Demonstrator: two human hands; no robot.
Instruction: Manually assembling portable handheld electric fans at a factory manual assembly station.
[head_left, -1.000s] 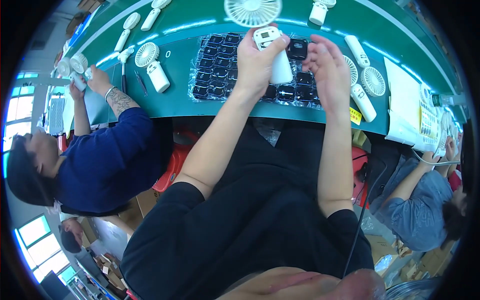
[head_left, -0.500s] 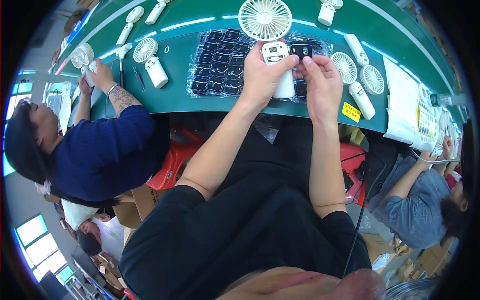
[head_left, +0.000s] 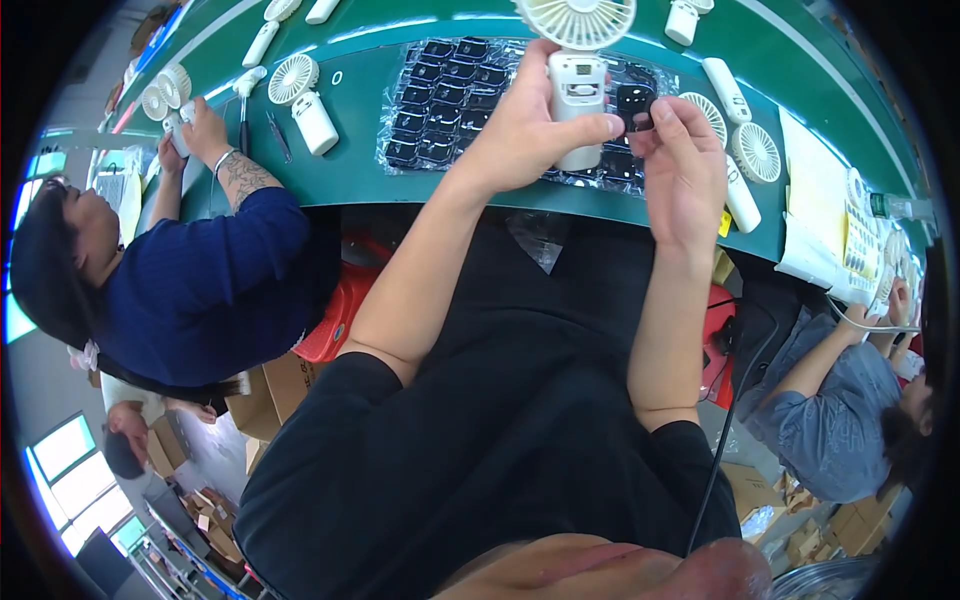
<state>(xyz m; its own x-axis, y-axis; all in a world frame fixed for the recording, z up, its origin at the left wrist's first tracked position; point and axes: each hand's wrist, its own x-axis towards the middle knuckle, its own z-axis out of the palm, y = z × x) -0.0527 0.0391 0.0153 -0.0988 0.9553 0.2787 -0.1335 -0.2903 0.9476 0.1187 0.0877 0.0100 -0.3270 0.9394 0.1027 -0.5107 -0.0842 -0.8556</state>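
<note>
A white handheld fan [head_left: 578,70] is upright over the bench, its round head cut by the top of the view. My left hand [head_left: 515,135] wraps round its body, thumb across the front, below a small recessed opening. Just right of the fan, my right hand [head_left: 685,170] pinches a small black plate-like part [head_left: 636,103] between thumb and fingertips, apart from the fan body. Behind and below lie rows of similar black parts [head_left: 430,105] on clear plastic film, partly hidden by my hands.
More white fans lie on the green bench [head_left: 355,170], one to the left [head_left: 314,125] and several to the right [head_left: 756,152]. Tweezers [head_left: 278,135] lie at left. Paper sheets [head_left: 808,205] cover the right end. Co-workers sit either side, one in a blue sleeve [head_left: 215,265].
The fan has turned in my left hand, from its display side to a side with a recess. Both hands have shifted right, and the black part has moved slightly away from the fan.
</note>
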